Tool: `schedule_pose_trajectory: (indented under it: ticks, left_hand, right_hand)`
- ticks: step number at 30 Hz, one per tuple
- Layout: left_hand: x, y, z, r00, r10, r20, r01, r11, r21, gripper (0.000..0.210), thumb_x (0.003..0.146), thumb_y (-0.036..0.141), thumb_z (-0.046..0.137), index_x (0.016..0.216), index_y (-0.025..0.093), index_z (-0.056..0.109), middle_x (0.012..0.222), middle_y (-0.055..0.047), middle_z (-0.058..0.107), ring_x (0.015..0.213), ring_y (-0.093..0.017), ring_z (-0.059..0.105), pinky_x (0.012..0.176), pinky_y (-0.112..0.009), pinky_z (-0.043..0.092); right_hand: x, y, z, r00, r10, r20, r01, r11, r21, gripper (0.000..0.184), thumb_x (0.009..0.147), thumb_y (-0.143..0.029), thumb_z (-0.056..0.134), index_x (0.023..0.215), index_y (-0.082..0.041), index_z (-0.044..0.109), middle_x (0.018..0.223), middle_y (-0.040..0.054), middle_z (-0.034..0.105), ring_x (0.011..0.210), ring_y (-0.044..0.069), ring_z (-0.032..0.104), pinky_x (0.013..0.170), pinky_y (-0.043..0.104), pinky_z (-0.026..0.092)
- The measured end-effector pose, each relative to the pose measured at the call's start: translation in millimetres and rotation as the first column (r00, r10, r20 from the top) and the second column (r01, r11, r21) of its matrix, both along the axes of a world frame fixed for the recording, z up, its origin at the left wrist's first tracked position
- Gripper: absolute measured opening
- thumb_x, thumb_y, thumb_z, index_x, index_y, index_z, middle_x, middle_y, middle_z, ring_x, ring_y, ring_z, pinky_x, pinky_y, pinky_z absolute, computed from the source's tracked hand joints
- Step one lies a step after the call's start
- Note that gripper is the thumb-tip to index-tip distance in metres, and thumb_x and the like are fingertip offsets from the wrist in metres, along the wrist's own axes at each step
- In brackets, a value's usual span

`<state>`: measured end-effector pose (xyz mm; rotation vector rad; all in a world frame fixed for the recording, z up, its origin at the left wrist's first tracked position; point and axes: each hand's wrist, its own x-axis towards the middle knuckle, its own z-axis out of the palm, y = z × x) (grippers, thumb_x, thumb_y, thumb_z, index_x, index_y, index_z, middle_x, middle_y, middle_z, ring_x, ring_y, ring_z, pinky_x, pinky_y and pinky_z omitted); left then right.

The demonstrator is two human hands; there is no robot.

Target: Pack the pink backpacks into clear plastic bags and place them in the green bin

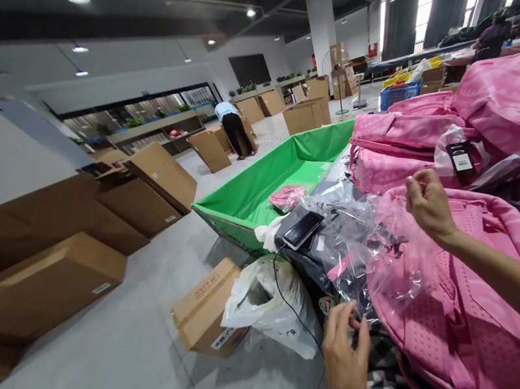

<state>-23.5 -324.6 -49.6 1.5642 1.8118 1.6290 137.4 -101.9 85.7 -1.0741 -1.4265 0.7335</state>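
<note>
A crumpled clear plastic bag [345,233] spreads over dark cloth and a pink backpack [470,306]. At its lower edge my left hand [342,356] has bent fingers and thumb closed on the film. My right hand [430,207] is closed in a pinch above the backpack, beside the blurred film. What its fingers hold, if anything, is too small to make out. The backpack lies with its perforated straps facing up. Behind my right hand are more pink backpacks [403,132], one with a black hang tag [462,162].
A black phone [302,230] lies by the green bin [249,189], which holds a pink packet [287,197]. Below it, a white plastic bag [278,310] stands beside a cardboard box [208,304]. Large cartons [41,281] line the left. A person [232,126] bends over boxes farther back.
</note>
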Motion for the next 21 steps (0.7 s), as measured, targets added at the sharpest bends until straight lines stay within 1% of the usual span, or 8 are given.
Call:
schedule_pose_trajectory:
  ticks: [2, 4, 7, 9, 12, 16, 19, 21]
  left_hand:
    - [-2, -1, 22.9, 0.916, 0.241, -0.321, -0.14, 0.941, 0.307, 0.044, 0.091, 0.028, 0.072, 0.134, 0.029, 0.061, 0.124, -0.011, 0.069, 0.114, -0.026, 0.069, 0.098, -0.041, 0.056]
    - [-11, 16, 46.7, 0.77, 0.416, -0.483, -0.218, 0.884, 0.414, 0.073, 0.086, 0.033, 0.08, 0.148, 0.024, 0.044, 0.144, -0.02, 0.056, 0.141, -0.036, 0.05, 0.111, -0.055, 0.046]
    - [-39, 46, 59.8, 0.686, 0.381, -0.62, -0.29, 0.925, 0.247, 0.055, 0.092, 0.034, 0.072, 0.141, 0.018, 0.051, 0.132, -0.018, 0.065, 0.137, -0.038, 0.052, 0.116, -0.063, 0.036]
    - [-61, 50, 47.3, 0.709, 0.255, -0.658, -0.257, 0.962, 0.096, 0.02, 0.098, 0.025, 0.061, 0.117, 0.022, 0.065, 0.105, -0.008, 0.074, 0.112, -0.03, 0.065, 0.115, -0.061, 0.035]
    - [-86, 28, 11.9, 0.755, 0.273, -0.596, -0.253, 0.96, 0.119, 0.018, 0.103, 0.022, 0.049, 0.094, 0.022, 0.066, 0.08, 0.0, 0.069, 0.081, -0.02, 0.066, 0.108, -0.052, 0.043]
    - [-94, -13, -20.6, 0.754, 0.531, -0.387, -0.388, 0.835, 0.39, 0.01, 0.1, 0.02, 0.056, 0.094, 0.021, 0.064, 0.085, -0.002, 0.066, 0.091, -0.02, 0.068, 0.097, -0.038, 0.052]
    - [-87, -26, -30.9, 0.793, 0.508, -0.337, -0.395, 0.849, 0.351, 0.009, 0.097, 0.018, 0.058, 0.093, 0.022, 0.065, 0.09, -0.003, 0.067, 0.092, -0.019, 0.07, 0.088, -0.032, 0.055]
    - [-88, -31, -39.0, 0.852, 0.421, -0.311, -0.382, 0.906, 0.18, 0.017, 0.098, 0.025, 0.052, 0.099, 0.022, 0.069, 0.094, -0.005, 0.068, 0.087, -0.019, 0.07, 0.081, -0.031, 0.057]
  right_hand:
    - [-14, -25, -2.4, 0.972, 0.155, 0.176, -0.176, 0.979, 0.108, 0.038, 0.097, -0.065, 0.047, 0.089, -0.028, 0.039, 0.063, -0.0065, 0.042, 0.05, 0.012, 0.039, 0.048, 0.027, 0.032]
    - [-24, -57, -7.8, 0.858, 0.333, 0.391, -0.425, 0.888, 0.175, 0.036, 0.103, -0.058, 0.041, 0.087, -0.027, 0.044, 0.062, -0.0056, 0.043, 0.05, 0.011, 0.039, 0.049, 0.026, 0.031]
    - [-18, -93, -17.5, 0.612, 0.348, 0.711, -0.691, 0.672, 0.266, 0.031, 0.105, -0.05, 0.046, 0.09, -0.024, 0.056, 0.07, -0.0013, 0.057, 0.053, 0.01, 0.045, 0.05, 0.026, 0.03]
    - [3, -99, -25.7, 0.537, 0.153, 0.83, -0.695, 0.638, 0.332, 0.02, 0.104, -0.041, 0.052, 0.106, -0.023, 0.062, 0.082, 0.0023, 0.066, 0.06, 0.012, 0.054, 0.051, 0.026, 0.034]
    - [48, -86, -40.2, 0.422, -0.133, 0.897, -0.642, 0.655, 0.399, 0.028, 0.098, -0.011, 0.048, 0.121, -0.02, 0.061, 0.09, 0.0053, 0.07, 0.07, 0.016, 0.061, 0.058, 0.027, 0.042]
    - [104, -57, -52.6, 0.299, -0.261, 0.918, -0.5, 0.776, 0.384, 0.027, 0.09, -0.004, 0.046, 0.095, -0.02, 0.067, 0.084, 0.007, 0.07, 0.073, 0.02, 0.063, 0.063, 0.031, 0.044]
    - [121, -45, -49.9, 0.487, -0.085, 0.869, -0.231, 0.947, 0.222, 0.024, 0.098, -0.03, 0.048, 0.093, -0.021, 0.07, 0.09, 0.0092, 0.072, 0.072, 0.021, 0.064, 0.059, 0.031, 0.045]
    - [122, -47, -46.2, 0.668, 0.108, 0.736, -0.156, 0.988, -0.004, 0.037, 0.099, -0.049, 0.045, 0.094, -0.021, 0.069, 0.089, 0.0089, 0.073, 0.073, 0.021, 0.066, 0.059, 0.031, 0.048]
